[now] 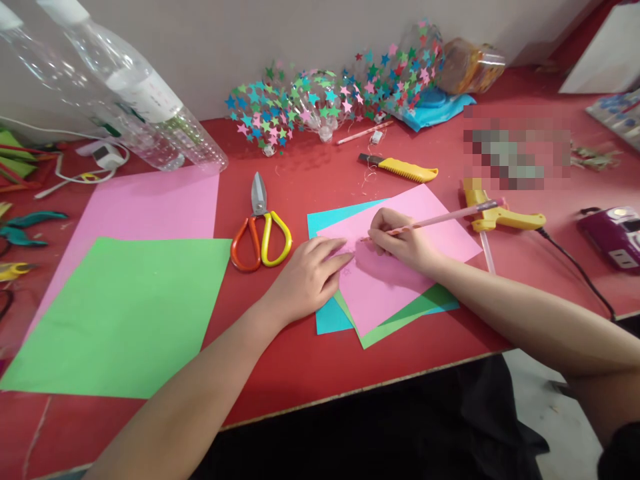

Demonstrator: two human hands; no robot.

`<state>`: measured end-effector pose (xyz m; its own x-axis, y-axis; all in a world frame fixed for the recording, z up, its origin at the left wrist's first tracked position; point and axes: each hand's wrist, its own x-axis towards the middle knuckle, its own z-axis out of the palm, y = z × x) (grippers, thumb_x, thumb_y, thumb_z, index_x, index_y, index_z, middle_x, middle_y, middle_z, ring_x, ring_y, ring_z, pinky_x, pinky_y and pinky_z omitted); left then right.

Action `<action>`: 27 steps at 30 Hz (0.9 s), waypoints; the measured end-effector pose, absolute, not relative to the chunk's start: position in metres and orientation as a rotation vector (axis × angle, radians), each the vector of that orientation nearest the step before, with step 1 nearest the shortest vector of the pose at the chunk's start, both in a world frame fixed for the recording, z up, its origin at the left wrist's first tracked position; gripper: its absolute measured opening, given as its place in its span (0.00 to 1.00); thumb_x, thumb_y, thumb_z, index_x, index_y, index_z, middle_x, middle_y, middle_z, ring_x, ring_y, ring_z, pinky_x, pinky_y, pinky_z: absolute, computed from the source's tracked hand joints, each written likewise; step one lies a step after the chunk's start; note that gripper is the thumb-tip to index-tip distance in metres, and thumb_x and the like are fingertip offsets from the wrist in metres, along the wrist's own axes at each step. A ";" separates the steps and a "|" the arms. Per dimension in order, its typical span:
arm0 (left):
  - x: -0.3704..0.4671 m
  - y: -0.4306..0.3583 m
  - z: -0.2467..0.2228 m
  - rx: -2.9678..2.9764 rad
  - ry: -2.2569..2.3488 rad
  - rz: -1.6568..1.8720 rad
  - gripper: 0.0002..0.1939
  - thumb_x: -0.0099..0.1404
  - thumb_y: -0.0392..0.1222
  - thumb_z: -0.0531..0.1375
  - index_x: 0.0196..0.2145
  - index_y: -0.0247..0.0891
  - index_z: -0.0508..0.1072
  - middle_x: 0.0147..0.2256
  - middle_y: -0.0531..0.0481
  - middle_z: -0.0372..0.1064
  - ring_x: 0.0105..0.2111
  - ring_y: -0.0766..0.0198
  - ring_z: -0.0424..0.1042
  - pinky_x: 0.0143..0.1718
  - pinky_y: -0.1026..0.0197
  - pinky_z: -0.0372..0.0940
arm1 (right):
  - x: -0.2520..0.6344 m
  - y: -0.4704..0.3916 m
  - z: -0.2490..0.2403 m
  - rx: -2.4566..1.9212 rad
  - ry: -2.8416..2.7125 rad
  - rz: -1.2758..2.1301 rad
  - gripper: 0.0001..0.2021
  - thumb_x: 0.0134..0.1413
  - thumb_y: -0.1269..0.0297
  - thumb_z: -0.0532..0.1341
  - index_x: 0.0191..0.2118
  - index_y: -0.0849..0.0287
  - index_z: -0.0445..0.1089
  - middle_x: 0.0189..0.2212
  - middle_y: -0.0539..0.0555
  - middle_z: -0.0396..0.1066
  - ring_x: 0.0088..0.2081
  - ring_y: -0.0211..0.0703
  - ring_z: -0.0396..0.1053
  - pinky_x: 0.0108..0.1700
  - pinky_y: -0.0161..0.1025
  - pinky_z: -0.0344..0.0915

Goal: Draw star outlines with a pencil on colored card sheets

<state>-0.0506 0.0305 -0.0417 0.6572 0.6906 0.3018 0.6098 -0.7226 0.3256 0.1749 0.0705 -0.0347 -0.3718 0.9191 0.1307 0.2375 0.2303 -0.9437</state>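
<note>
one right hand [400, 240], mine: thumb and fingers closed round a pencil [440, 217], its tip down at the pink sheet, its far end crossing in front of the glue gun as i see it.

one left hand [313, 277], mine: holding nothing, laid on the left edge of the pink sheet, fingers stretched and slightly apart.

one pink sheet [380, 287]: beneath both my hands, turned at an angle, small faint star outline [347, 272] by my left fingertips. below it, partly covered, one green sheet [420, 303] and one blue sheet [333, 320].

one pair of scissors [259, 215]: left of my left hand, blades pointing away from me, one handle loop red, one yellow.

one glue gun [515, 219]: yellow, right of the papers.

one cutter [407, 168]: yellow handle, beyond the papers.

one large green sheet [125, 313]: farther left, overlapping a large pink sheet [165, 200].

star-covered decorations [325, 100]: along the wall.

all on a red table [280, 373].
</note>
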 end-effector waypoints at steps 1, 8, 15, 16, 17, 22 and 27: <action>-0.051 0.031 -0.042 2.684 1.084 0.607 0.16 0.68 0.33 0.54 0.52 0.36 0.73 0.55 0.38 0.67 0.54 0.49 0.65 0.55 0.40 0.64 | 0.176 0.070 -0.035 -1.082 -1.801 1.148 0.05 0.52 0.70 0.59 0.29 0.58 0.61 0.20 0.45 0.63 0.21 0.32 0.57 0.25 0.32 0.53; -0.052 0.032 -0.043 2.711 1.136 0.592 0.16 0.70 0.35 0.53 0.53 0.36 0.73 0.55 0.37 0.66 0.55 0.48 0.63 0.55 0.40 0.64 | 0.180 0.071 -0.036 -1.044 -1.974 1.171 0.04 0.44 0.74 0.58 0.26 0.59 0.63 0.22 0.46 0.63 0.24 0.33 0.57 0.26 0.32 0.52; -0.052 0.032 -0.045 2.747 1.131 0.604 0.16 0.70 0.34 0.53 0.52 0.35 0.74 0.54 0.37 0.66 0.55 0.48 0.63 0.55 0.41 0.64 | 0.180 0.073 -0.038 -1.007 -2.013 1.163 0.03 0.44 0.73 0.57 0.24 0.60 0.63 0.21 0.46 0.63 0.23 0.32 0.57 0.25 0.31 0.52; -0.052 0.032 -0.045 2.747 1.129 0.609 0.16 0.70 0.34 0.53 0.52 0.34 0.74 0.54 0.37 0.66 0.55 0.48 0.63 0.55 0.41 0.64 | 0.179 0.073 -0.038 -1.010 -2.019 1.164 0.03 0.44 0.73 0.57 0.24 0.60 0.63 0.21 0.46 0.63 0.23 0.32 0.57 0.25 0.31 0.52; -0.052 0.032 -0.045 2.745 1.127 0.611 0.16 0.70 0.34 0.54 0.52 0.35 0.74 0.54 0.37 0.66 0.55 0.48 0.63 0.55 0.41 0.64 | 0.179 0.073 -0.038 -1.014 -2.023 1.163 0.03 0.44 0.73 0.57 0.24 0.60 0.63 0.21 0.46 0.63 0.23 0.32 0.57 0.25 0.31 0.52; -0.052 0.031 -0.045 2.729 1.135 0.599 0.16 0.70 0.34 0.53 0.52 0.36 0.73 0.55 0.37 0.66 0.55 0.48 0.63 0.54 0.40 0.64 | 0.178 0.072 -0.039 -1.038 -2.021 1.129 0.03 0.44 0.72 0.58 0.24 0.59 0.63 0.21 0.46 0.63 0.23 0.33 0.58 0.26 0.32 0.52; -0.051 0.031 -0.044 2.692 1.141 0.599 0.16 0.70 0.34 0.53 0.52 0.37 0.74 0.55 0.37 0.66 0.55 0.47 0.63 0.54 0.39 0.64 | 0.176 0.072 -0.042 -1.101 -1.999 1.072 0.03 0.46 0.72 0.58 0.26 0.59 0.64 0.22 0.47 0.64 0.24 0.33 0.57 0.26 0.32 0.52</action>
